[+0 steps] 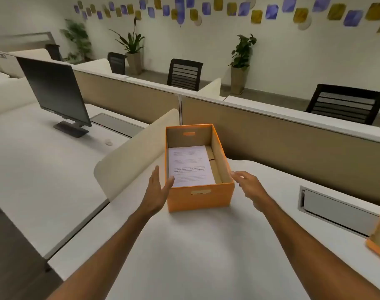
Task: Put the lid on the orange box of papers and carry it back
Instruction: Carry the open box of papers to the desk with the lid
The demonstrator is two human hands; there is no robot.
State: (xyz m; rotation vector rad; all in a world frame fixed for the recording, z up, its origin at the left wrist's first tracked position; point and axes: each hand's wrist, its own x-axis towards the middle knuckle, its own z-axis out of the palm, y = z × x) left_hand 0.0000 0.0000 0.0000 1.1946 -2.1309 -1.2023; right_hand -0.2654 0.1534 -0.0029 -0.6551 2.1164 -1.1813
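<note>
Single head-worn wide-angle view, looking forward and steeply down over both forearms. The left hand and right hand lie near frame centre, close to the lens, flanking the orange box. Beyond the hands the view reaches the partition and far wall; straight edges bow, probably lens distortion. No second view overlaps.

Premises: open-plan office. White surface bounded by beige partition panels. Dark monitor at 10 o'clock. Black mesh-back task chairs at 12 and 2 o'clock. Potted plants along far wall; cable-access hatch at 3 o'clock.
</note>
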